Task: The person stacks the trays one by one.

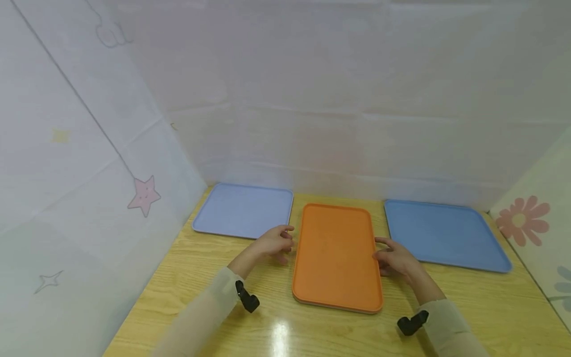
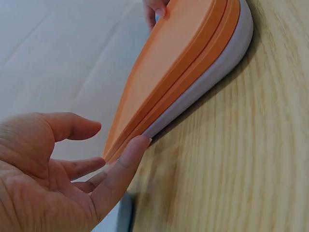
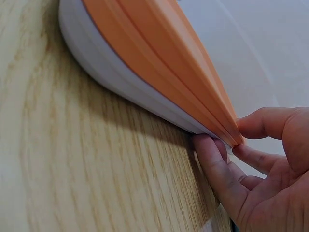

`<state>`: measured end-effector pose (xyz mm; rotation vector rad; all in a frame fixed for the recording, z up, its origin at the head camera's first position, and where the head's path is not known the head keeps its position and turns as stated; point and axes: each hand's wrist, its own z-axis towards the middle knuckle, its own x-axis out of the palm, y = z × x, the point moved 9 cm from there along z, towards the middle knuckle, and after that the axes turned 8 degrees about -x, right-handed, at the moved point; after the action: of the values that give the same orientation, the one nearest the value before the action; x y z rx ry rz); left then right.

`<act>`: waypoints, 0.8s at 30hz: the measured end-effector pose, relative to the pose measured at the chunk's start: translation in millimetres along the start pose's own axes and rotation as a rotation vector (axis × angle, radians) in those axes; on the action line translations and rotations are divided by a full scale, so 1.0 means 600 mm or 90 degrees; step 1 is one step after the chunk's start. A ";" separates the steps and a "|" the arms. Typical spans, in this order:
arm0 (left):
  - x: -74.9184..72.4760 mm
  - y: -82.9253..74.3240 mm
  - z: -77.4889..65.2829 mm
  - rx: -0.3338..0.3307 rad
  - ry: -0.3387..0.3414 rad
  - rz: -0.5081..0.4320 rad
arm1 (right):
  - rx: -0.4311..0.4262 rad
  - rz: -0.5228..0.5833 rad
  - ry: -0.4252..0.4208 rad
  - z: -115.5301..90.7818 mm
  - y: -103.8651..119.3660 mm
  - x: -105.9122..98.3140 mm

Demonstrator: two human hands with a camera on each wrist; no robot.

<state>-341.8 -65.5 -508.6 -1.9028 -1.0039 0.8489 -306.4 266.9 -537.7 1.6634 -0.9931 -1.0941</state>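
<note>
In the head view, an orange tray point(image 1: 336, 258) lies in the middle of the table, on top of a stack. The left wrist view shows a second orange layer and a pale lilac tray point(image 2: 212, 72) beneath it. My left hand point(image 1: 274, 243) is at the stack's left side. Its thumb stands off the rim while the other fingers point(image 2: 123, 166) extend to the side of the stack. At the right side, my right hand point(image 1: 397, 258) pinches the orange edge between thumb and index finger. Another finger point(image 3: 210, 150) of that hand reaches the pale bottom tray.
A lilac tray point(image 1: 245, 210) lies at the back left of the wooden table point(image 1: 263, 322). At the back right lies a blue tray point(image 1: 446, 235). Pale cloth walls point(image 1: 334, 99) stand behind and along both sides.
</note>
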 end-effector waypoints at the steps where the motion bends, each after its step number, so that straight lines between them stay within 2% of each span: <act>1: -0.008 -0.002 -0.004 0.001 -0.010 0.011 | -0.001 0.002 0.003 0.000 0.000 0.000; 7: -0.068 -0.007 -0.022 0.009 -0.067 0.066 | 0.001 0.006 0.007 0.000 0.000 0.002; 10: -0.103 -0.007 -0.030 0.004 -0.110 0.094 | 0.002 0.004 0.002 -0.001 0.002 0.003; 14: -0.155 -0.010 -0.040 0.004 -0.188 0.182 | 0.000 -0.003 -0.001 -0.001 0.001 0.003; 18: -0.211 -0.013 -0.047 0.022 -0.287 0.281 | -0.001 -0.004 -0.005 0.000 -0.002 0.002; 21: -0.252 -0.006 -0.048 0.028 -0.347 0.315 | 0.000 0.004 -0.004 0.000 -0.003 0.002; 24: -0.288 0.004 -0.047 0.020 -0.386 0.351 | -0.001 0.004 -0.004 0.000 -0.003 0.002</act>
<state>-397.0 -225.9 -466.2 -1.9614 -0.7830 1.8264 -305.7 266.5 -539.9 1.6564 -1.0004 -1.0964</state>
